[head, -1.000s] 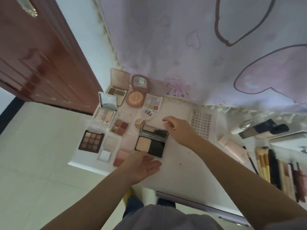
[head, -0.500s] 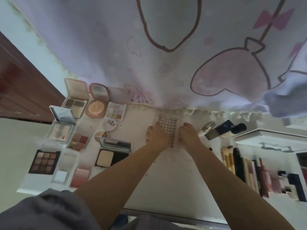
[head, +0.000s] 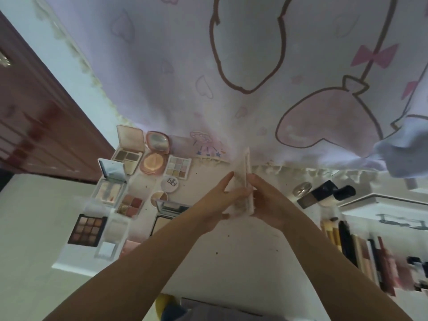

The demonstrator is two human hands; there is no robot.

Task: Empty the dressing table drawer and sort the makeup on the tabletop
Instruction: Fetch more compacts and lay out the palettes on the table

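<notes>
A flat pale lash tray [head: 243, 181] stands on its edge over the middle of the white tabletop [head: 243, 258], held between both hands. My left hand [head: 217, 205] grips its left face and lower end. My right hand [head: 266, 201] grips its right side. Open eyeshadow and powder palettes [head: 89, 229] lie in rows on the left. An open black-framed compact [head: 165, 215] sits partly behind my left forearm. Brushes and pencils [head: 347, 242] lie side by side on the right.
A dark foundation bottle [head: 324, 193] and a small round jar [head: 302, 188] lie at the back right. A cartoon-print curtain [head: 231, 77] hangs behind the table. A red-brown door [head: 34, 126] stands at the left. The drawer front [head: 231, 308] shows at the bottom edge.
The lash tray lay flat under both hands half a second ago; now it is lifted and turned up on its edge between them. The view has shifted slightly.
</notes>
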